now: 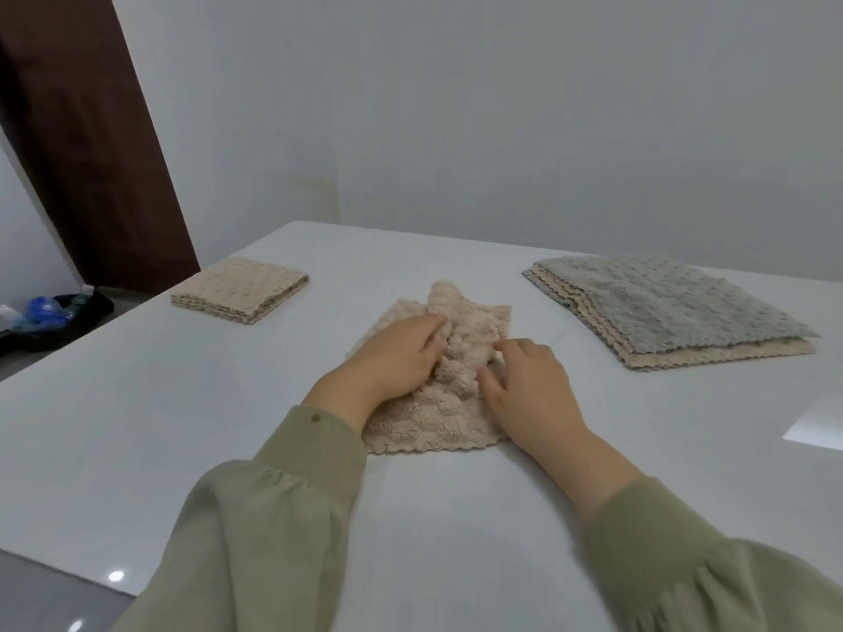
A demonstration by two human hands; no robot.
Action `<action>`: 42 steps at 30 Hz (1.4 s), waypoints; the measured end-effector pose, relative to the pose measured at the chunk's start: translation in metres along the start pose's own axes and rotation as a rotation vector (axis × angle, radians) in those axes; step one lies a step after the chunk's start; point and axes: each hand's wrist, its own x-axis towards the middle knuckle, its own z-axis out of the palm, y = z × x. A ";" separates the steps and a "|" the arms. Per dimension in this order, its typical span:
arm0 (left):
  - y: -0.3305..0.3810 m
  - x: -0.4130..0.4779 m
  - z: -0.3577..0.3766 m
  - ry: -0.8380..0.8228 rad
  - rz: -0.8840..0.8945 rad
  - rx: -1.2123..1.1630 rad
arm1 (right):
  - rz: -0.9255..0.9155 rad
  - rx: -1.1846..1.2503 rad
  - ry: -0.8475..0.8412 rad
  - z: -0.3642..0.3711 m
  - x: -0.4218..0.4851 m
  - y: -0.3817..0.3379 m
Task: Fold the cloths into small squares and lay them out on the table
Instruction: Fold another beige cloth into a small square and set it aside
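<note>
With curled fingers the left hand and right hand are pinching the cloth bunching between them, which is looking soft, light and limp, probably best gripped at its corners.

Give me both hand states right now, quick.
Left hand: fingers curled, gripping the bunched middle of the beige cloth.
Right hand: pinching the same cloth from the other side.

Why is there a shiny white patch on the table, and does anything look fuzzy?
Head view: the white patch on the right side of the table is glare, probably a reflected light. Head view: the beige cloth in the middle looks slightly soft, not sharp. Head view: the wide lens makes the brown door lean, and the shadows are faint.
</note>
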 end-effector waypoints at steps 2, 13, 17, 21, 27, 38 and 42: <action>0.001 0.002 0.010 -0.045 0.029 0.064 | 0.058 -0.056 -0.060 -0.003 0.001 0.009; -0.005 0.010 0.022 -0.054 -0.105 0.315 | 0.240 -0.410 -0.183 -0.046 -0.002 0.011; -0.001 0.010 0.023 -0.054 -0.107 0.352 | 0.072 -0.376 0.075 -0.040 0.000 0.018; 0.000 0.009 0.023 -0.028 -0.090 0.353 | -0.180 -0.198 -0.134 -0.019 -0.001 0.013; 0.010 0.003 0.009 0.005 -0.055 0.233 | 0.035 -0.483 -0.110 -0.032 0.010 0.008; -0.010 0.009 0.010 -0.072 -0.090 0.313 | 0.057 -0.217 -0.373 0.002 0.028 0.017; -0.036 0.011 0.007 -0.190 -0.184 0.353 | 0.119 -0.247 -0.358 -0.001 0.029 0.032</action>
